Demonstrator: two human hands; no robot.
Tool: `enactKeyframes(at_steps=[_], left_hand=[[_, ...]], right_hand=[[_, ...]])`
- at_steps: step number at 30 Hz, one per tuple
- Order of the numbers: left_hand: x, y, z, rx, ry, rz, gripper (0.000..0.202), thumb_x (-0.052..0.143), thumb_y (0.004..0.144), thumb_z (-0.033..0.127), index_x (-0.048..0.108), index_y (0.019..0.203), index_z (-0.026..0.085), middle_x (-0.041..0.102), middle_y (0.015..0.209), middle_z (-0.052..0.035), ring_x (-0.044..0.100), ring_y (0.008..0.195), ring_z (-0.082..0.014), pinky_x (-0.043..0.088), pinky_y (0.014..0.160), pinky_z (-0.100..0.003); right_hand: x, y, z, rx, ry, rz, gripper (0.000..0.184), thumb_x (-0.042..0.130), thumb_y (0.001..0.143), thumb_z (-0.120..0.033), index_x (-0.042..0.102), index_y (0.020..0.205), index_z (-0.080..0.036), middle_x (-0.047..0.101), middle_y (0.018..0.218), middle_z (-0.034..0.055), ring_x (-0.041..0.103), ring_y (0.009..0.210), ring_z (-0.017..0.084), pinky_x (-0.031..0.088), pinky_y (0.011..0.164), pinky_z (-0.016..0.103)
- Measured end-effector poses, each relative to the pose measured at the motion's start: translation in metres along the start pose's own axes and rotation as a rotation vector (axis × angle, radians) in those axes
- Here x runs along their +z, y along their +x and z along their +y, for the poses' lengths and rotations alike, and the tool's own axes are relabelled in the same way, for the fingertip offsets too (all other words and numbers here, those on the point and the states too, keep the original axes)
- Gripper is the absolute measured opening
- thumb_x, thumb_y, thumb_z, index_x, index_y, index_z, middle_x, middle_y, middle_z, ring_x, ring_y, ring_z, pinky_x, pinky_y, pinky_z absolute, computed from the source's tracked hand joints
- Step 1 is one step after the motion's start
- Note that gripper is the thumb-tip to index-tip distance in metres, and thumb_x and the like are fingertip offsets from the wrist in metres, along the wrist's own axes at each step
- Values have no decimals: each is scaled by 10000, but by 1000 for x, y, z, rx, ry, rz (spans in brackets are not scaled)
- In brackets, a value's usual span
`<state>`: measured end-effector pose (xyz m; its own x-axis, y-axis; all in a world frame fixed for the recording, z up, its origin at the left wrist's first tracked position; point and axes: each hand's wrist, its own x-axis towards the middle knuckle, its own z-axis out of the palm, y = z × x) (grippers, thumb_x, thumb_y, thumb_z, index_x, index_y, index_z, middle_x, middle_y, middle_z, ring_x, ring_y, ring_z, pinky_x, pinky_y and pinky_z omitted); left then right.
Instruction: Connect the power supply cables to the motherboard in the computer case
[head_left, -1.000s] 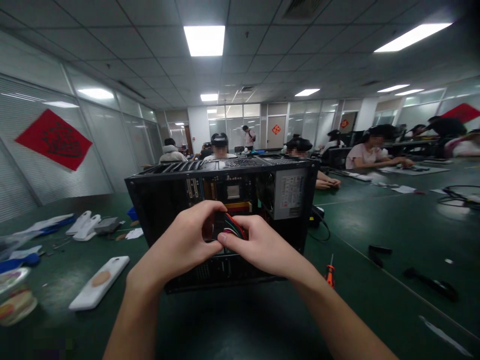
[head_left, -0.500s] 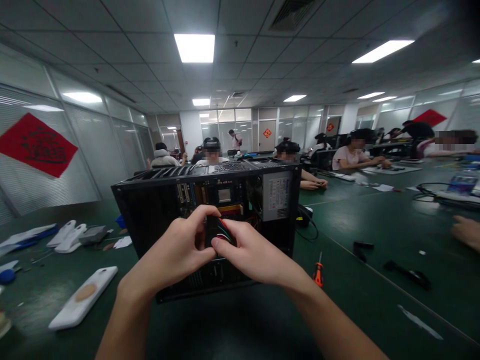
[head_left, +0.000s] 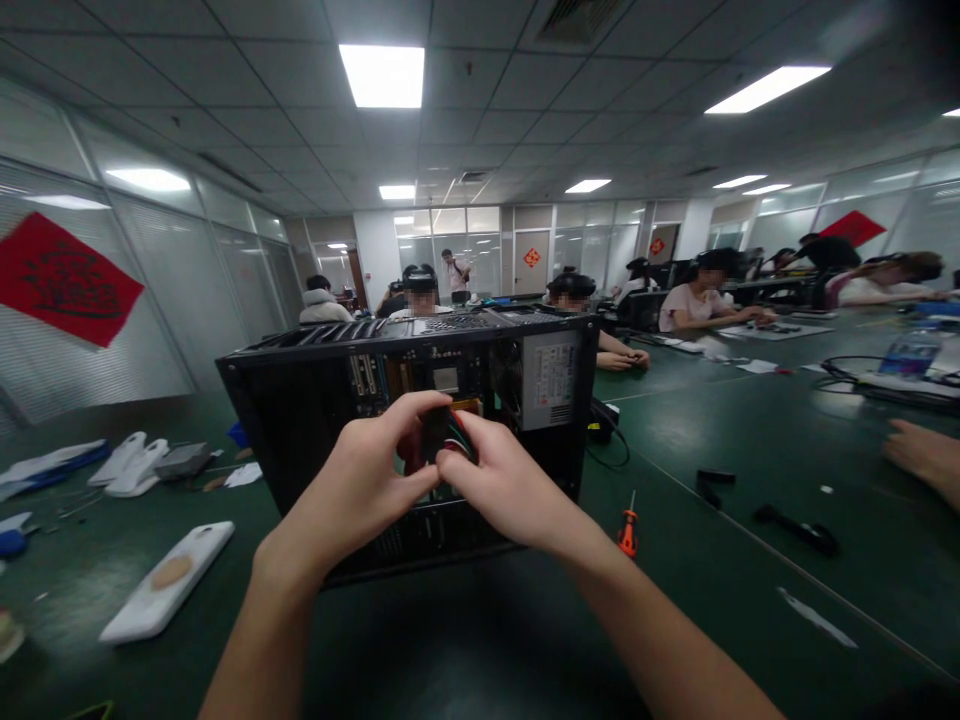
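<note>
White cover (head_left: 166, 582) flat on counter (head_left: 67, 590); case (head_left: 300, 410) upright, open side forward for access; left hand (head_left: 360, 490) and right hand (head_left: 502, 490), fingers pinching wires (head_left: 455, 440) inside it from both sides; screwdriver (head_left: 627, 530) within reach.

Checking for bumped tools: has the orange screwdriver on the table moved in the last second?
No. The orange screwdriver lies at the same spot off the near right corner of the computer case; only the head camera shifted.

Looks like a big open-plan office used as a workroom: white tiled drop ceiling (head_left: 225, 60), flat light panels (head_left: 381, 75), glass partition walls (head_left: 225, 290), and people (head_left: 697, 300) seated along long dark-green tables (head_left: 750, 450).
</note>
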<state>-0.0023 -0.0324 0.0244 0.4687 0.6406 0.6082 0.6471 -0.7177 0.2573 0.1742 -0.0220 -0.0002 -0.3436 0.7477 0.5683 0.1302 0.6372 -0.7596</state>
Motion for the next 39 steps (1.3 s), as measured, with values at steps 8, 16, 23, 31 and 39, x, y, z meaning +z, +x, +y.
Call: enactKeyframes(at_steps=[8, 16, 23, 31, 39], left_hand=[[11, 1, 5, 233, 222, 331, 633, 662, 901, 267, 401, 1477, 236, 691, 981, -22, 679, 828, -151, 576, 804, -278], [4, 1, 32, 218, 275, 438, 109, 678, 889, 208, 660, 991, 176, 720, 901, -22, 684, 795, -137, 557, 765, -234], [13, 6, 33, 192, 233, 499, 38, 667, 876, 160, 636, 896, 162, 694, 843, -12, 654, 753, -119, 536, 726, -225], [14, 6, 28, 224, 204, 512, 166, 678, 863, 135, 655, 1025, 161, 713, 938, -30, 681, 808, -132, 555, 752, -244], [11, 5, 31, 277, 208, 528, 149, 684, 851, 111, 687, 995, 151, 734, 940, -44, 695, 840, -142, 566, 788, -248]], right_hand=[[-33, -6, -15, 7, 188, 13, 162, 531, 875, -255, 642, 953, -167, 544, 750, -29, 477, 671, 118, 429, 655, 243], [-24, -3, -13, -47, 244, 91, 206, 567, 901, -305, 653, 1036, -176, 617, 862, 5, 553, 800, 144, 461, 722, 254], [-18, -3, -13, -40, 328, 134, 155, 576, 901, -315, 622, 965, -182, 598, 818, -6, 550, 771, 135, 471, 727, 258], [-18, -6, -17, -62, 247, 125, 218, 576, 937, -359, 658, 1024, -177, 606, 832, 2, 558, 795, 142, 483, 763, 269], [-33, -13, -18, -32, 145, 65, 332, 485, 1002, -447, 680, 990, -178, 636, 870, 14, 557, 792, 144, 480, 737, 262]])
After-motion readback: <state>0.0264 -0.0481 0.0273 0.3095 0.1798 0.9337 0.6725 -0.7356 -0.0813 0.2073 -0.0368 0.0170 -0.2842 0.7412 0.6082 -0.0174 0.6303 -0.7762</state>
